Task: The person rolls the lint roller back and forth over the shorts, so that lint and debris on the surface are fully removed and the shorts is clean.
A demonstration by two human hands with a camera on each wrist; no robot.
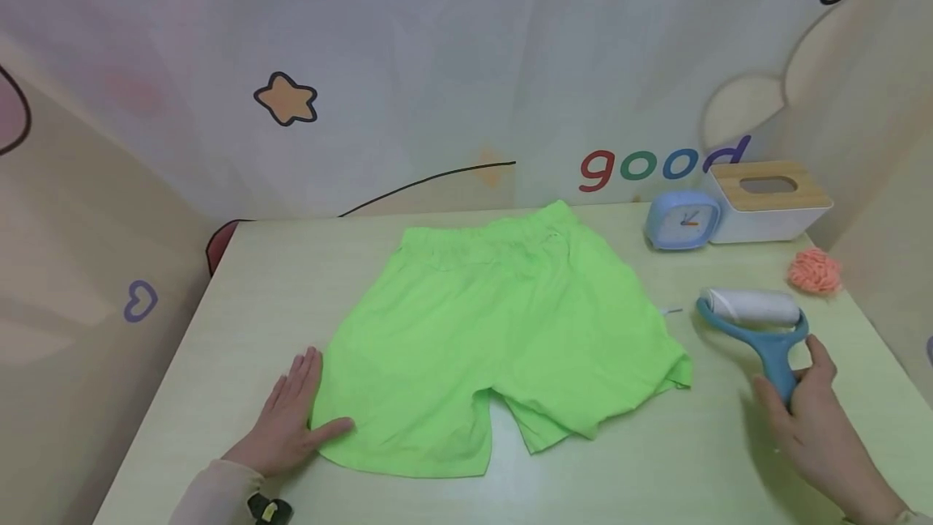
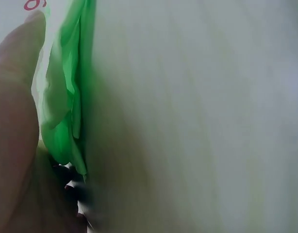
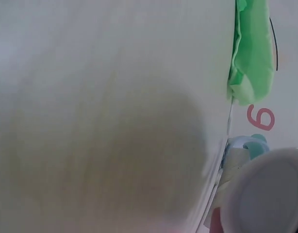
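Bright green shorts (image 1: 481, 330) lie spread on the table, elastic waistband toward the wall and the two legs toward me. My left hand (image 1: 287, 420) rests flat at the left leg's outer edge, its straight fingers along the side and its thumb on the fabric. To the right of the shorts, my right hand (image 1: 812, 420) grips the blue handle of a lint roller (image 1: 776, 347). Its white roll (image 1: 751, 307) points toward the wall, apart from the shorts. The green fabric (image 2: 66, 97) shows beside my left thumb in the left wrist view.
At the back right stand a light-blue clock (image 1: 683, 221) and a white tissue box (image 1: 765, 201) with a wooden lid. A coral-coloured fluffy ball (image 1: 814, 272) sits close behind the roller. A small thin strip (image 1: 674, 311) lies by the shorts' right side. A printed cloth backdrop (image 1: 437, 63) surrounds the table.
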